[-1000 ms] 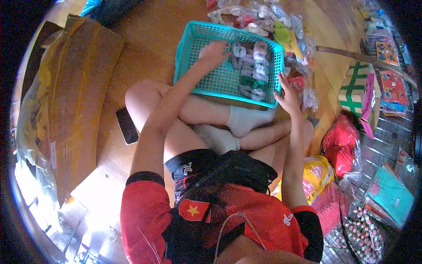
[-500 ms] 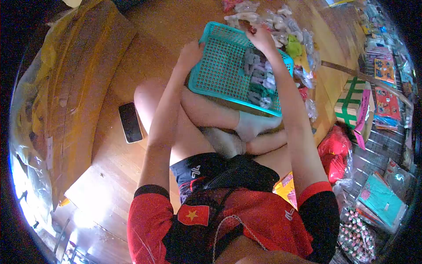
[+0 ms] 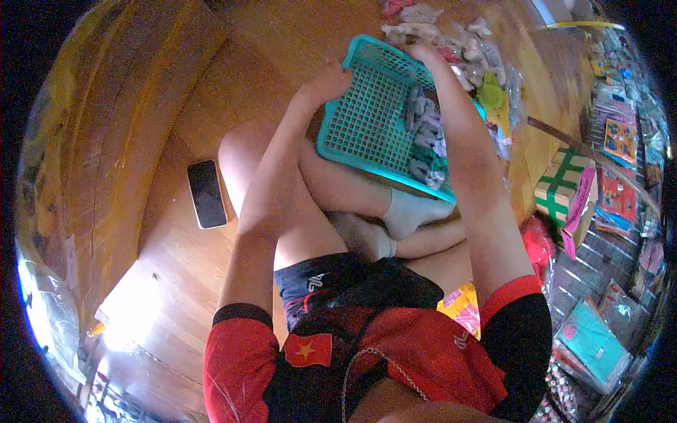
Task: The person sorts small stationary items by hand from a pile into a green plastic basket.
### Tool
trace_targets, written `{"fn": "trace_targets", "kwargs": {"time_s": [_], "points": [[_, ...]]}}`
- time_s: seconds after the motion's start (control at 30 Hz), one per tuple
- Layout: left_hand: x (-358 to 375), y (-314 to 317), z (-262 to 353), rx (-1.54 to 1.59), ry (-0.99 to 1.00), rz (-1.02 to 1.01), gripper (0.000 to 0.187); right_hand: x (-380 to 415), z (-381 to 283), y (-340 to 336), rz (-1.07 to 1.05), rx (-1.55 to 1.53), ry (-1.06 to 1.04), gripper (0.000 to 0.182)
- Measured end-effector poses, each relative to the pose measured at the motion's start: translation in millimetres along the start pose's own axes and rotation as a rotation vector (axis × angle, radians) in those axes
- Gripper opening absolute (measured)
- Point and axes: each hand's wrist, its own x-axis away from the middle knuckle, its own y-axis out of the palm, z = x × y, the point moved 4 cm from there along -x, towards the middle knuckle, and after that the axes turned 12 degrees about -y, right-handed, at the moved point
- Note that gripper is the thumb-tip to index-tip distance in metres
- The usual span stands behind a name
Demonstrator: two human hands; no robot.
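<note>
A turquoise plastic basket point(image 3: 367, 113) with a mesh bottom is tilted over the floor just beyond my crossed legs. Around its left rim my left hand point(image 3: 330, 82) is closed. My right hand point(image 3: 425, 56) is closed at the far rim, its fingertips partly hidden. Small bundles of grey, lilac, white and green soft items point(image 3: 427, 134) lie along the basket's right side, partly covered by my right forearm. Past the basket, a pile of plastic-wrapped soft items point(image 3: 472, 49) spreads over the floor, with a lime-green one point(image 3: 491, 92) among them.
A phone point(image 3: 207, 194) lies on the wooden floor by my knee. To the right are a box with green tape point(image 3: 564, 185), a red bundle in plastic point(image 3: 538, 247) and flat packets point(image 3: 592, 338). A large brown plastic-covered package point(image 3: 120, 134) stands at left.
The basket and both hands appear slightly further right in view, as the camera view has shifted. My right hand has moved a little along the far rim, and its fingers show less.
</note>
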Motion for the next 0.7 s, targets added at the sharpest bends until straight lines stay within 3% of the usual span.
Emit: {"fn": "trace_targets", "kwargs": {"time_s": [0.13, 0.2, 0.23, 0.33, 0.43, 0.53, 0.63, 0.7], "points": [[-10.7, 3.4, -6.2, 0.020, -0.094, 0.031, 0.052, 15.4, -48.6, -21.9, -0.052, 0.066, -0.126, 0.049], [-13.3, -2.1, -5.8, -0.023, -0.059, -0.067, 0.053, 17.2, -57.2, -24.8, -0.021, -0.036, -0.169, 0.043], [-13.7, -4.2, -5.0, -0.046, -0.037, -0.117, 0.053, 21.6, -56.0, -25.1, 0.091, -0.193, -0.135, 0.041], [-27.2, -0.7, -17.4, -0.096, 0.033, -0.140, 0.052, 39.1, -62.2, -48.6, 0.276, -0.236, -0.135, 0.038], [-24.1, -7.9, -18.1, -0.085, 0.021, -0.044, 0.048, 54.9, -63.9, -68.3, 0.225, -0.705, -0.061, 0.032], [5.7, -37.8, 0.8, -0.117, -0.073, 0.305, 0.043, 92.9, -91.8, -89.6, 0.283, -1.154, -0.108, 0.027], [12.1, -46.7, 13.9, 0.196, 0.127, 0.535, 0.030, 129.5, -108.4, -99.0, 0.351, -1.240, -0.038, 0.020], [16.1, -41.8, 32.9, 0.344, 0.347, 0.425, 0.030, 142.8, -107.7, -100.2, 0.295, -1.112, -0.099, 0.013]]}}
